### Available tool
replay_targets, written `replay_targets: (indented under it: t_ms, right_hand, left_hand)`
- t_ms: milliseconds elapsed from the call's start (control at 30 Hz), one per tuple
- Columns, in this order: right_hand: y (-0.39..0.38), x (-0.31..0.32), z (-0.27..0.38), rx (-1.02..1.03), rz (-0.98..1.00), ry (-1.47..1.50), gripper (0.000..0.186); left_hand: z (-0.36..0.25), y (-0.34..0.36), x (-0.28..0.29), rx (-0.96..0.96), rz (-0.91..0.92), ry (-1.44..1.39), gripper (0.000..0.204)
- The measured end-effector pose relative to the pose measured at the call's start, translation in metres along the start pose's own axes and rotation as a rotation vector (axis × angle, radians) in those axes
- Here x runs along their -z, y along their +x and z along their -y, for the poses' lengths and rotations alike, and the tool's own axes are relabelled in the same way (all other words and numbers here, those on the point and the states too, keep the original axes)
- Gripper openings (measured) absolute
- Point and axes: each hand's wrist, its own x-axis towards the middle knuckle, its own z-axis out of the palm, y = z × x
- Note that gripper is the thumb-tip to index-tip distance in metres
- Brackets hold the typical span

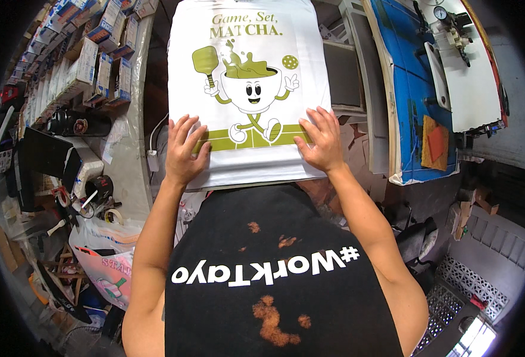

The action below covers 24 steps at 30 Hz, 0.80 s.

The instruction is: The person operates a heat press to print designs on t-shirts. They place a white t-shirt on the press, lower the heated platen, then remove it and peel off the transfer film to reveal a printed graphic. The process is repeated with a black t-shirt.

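A white T-shirt point(194, 98) lies stretched flat in front of me, its near edge folded around a board. Printed on it in green, black and white is a smiling cup with arms and legs, a paddle and a ball. My left hand point(185, 149) rests on the shirt's left side, fingers spread over the green band of the print. On the right side, my right hand point(322, 140) lies flat with its fingers apart, touching the cloth and the print's edge. Neither hand grips anything.
Stacked small boxes point(75, 71) fill the bench at the left, near a black cylindrical object point(78, 123). A plastic bag point(105, 256) hangs below. To the right stand a blue panel point(408, 107), a pressure gauge point(440, 13) and an orange piece point(436, 141).
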Motion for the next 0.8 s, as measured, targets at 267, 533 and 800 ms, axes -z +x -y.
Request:
replay_targets:
  t_ms: [267,533,800]
  right_hand:
    - [-0.067,0.029,0.02,-0.095,0.087,0.029,0.03]
    - [-0.102,0.039,0.039,-0.064,0.18,-0.039,0.031]
    - [-0.073,0.033,0.029,-0.167,-0.08,-0.004,0.016]
  left_hand:
    - [-0.037,-0.066,0.024,-0.184,0.229,-0.017,0.045]
    - [-0.042,-0.095,0.025,-0.132,0.289,0.0,0.05]
    - [-0.026,-0.063,0.032,-0.033,0.103,-0.082,0.038]
